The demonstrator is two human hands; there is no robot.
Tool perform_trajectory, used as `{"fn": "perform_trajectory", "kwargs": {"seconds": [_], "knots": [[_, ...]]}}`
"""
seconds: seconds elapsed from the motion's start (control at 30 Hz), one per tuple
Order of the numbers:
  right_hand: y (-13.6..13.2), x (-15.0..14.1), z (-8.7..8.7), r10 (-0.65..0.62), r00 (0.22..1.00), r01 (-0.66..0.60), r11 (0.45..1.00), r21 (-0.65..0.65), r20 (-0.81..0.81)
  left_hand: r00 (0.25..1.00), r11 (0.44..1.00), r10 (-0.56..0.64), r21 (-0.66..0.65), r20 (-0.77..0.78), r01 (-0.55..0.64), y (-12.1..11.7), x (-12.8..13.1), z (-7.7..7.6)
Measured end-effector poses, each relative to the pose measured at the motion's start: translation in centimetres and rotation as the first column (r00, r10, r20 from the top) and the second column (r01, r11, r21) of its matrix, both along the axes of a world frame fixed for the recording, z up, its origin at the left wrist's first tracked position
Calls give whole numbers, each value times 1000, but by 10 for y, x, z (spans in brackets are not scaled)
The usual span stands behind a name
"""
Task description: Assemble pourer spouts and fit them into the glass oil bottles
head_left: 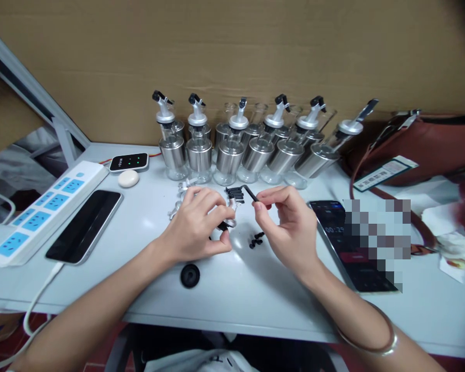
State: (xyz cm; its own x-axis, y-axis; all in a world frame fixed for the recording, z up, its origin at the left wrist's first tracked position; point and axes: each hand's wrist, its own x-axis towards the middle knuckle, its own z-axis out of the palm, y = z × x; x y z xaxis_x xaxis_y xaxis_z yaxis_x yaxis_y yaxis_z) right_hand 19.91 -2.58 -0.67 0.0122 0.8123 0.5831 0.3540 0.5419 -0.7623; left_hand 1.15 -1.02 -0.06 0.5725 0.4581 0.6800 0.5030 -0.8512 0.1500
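Note:
My left hand (199, 222) is closed around a silver and black pourer spout (232, 223), mostly hidden by the fingers. Pinched between the thumb and fingers of my right hand (289, 227) is a thin black bent piece (250, 193), its hooked end pointing left toward the spout. Several similar black pieces (235, 194) lie in a row just beyond. Silver spout parts (174, 212) show partly behind my left hand. Small black stoppers (257, 240) sit on the table between my hands, and a round black cap (190, 276) rests nearer the front edge.
Several glass and steel bottles (230, 155) with pourers stand at the back, with more bottles behind. On the left are a power strip (34, 219), a phone (85, 227), a small device (129, 162) and a white oval object (128, 179). Right: another phone (349, 248) and a brown bag (442, 144).

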Motion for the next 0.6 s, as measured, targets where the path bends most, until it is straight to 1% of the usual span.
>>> {"fn": "perform_trajectory", "kwargs": {"seconds": [0.1,0.3,0.47,0.6], "knots": [[-1,0,-1,34,999,-34,999,29,16,1000,1000,-9,0,20,9,0,0,1],[-2,-2,0,75,996,-77,997,30,51,998,999,-33,23,49,32,0,1,2],[-4,-4,3,73,990,-79,996,45,124,999,1000,-16,27,34,15,0,0,2],[-3,-4,5,72,986,-79,996,42,149,1000,1000,-15,24,15,14,0,0,2]]}}
